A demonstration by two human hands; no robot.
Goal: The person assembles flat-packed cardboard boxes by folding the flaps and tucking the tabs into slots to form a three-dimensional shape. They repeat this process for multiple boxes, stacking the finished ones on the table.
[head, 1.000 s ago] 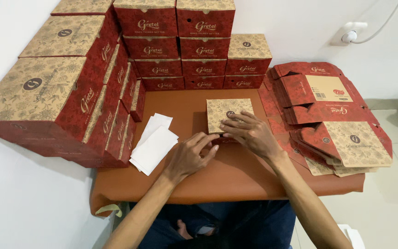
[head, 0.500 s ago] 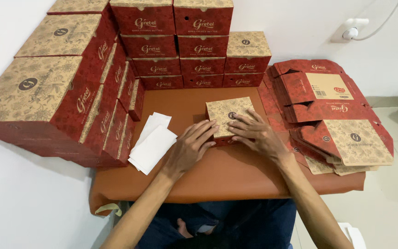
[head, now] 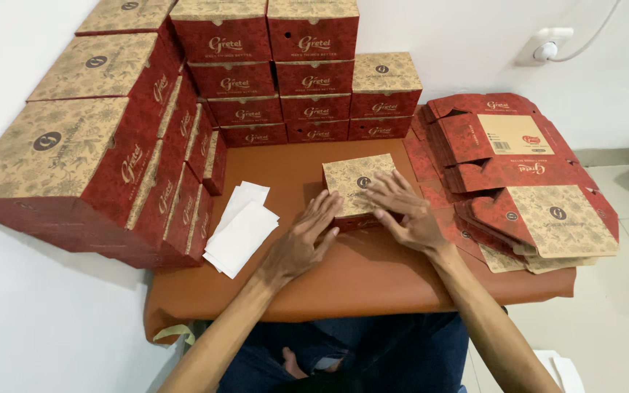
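Observation:
A small closed box (head: pixel 354 178) with a tan patterned lid and red sides sits in the middle of the brown table (head: pixel 358 280). My right hand (head: pixel 400 211) lies flat on its lid and near edge, fingers spread. My left hand (head: pixel 301 240) rests open against the box's front left side, fingers extended and touching it. Neither hand grips the box.
Finished red and tan boxes (head: pixel 274 69) are stacked along the back wall, and bigger stacks (head: pixel 89 156) stand at the left. A pile of flat unfolded cartons (head: pixel 522 182) lies at the right. White paper sheets (head: pixel 242 229) lie left of my hands.
Both hands have shifted slightly over the box, the left one sliding up to its front side. The box stays in place.

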